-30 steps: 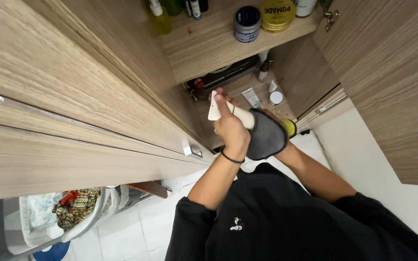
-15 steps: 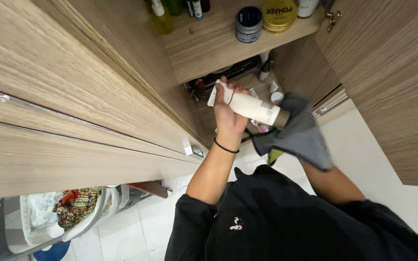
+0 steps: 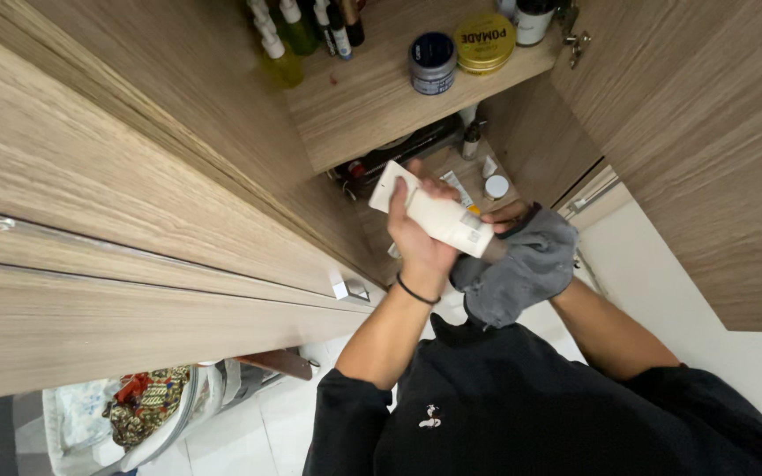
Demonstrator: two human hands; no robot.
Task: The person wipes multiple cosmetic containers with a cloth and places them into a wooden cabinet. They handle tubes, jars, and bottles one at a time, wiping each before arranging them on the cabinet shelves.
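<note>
The left hand (image 3: 421,242) is closed around a white tube (image 3: 434,214). The fingers wrap over the flat end of the tube, and the tube lies slanted, with its cap end pointing down toward the right. A thin black band sits on the left wrist.

The right hand (image 3: 506,216) is mostly hidden under a grey cloth (image 3: 522,264). It grips the cloth, and only a few fingertips peek out at the top. The cloth is bunched up and touches the cap end of the tube.

Both hands are held up in front of an open wooden cupboard. Just behind them is the lower shelf (image 3: 438,167), with a small white jar (image 3: 496,186) and a few other small things on it. Higher up is the upper shelf (image 3: 372,101). On it stand a dark blue tin (image 3: 432,62) and a yellow tin (image 3: 483,41) side by side, and some green bottles (image 3: 297,35) to the left. The cupboard door (image 3: 681,132) hangs open on the right.
</note>
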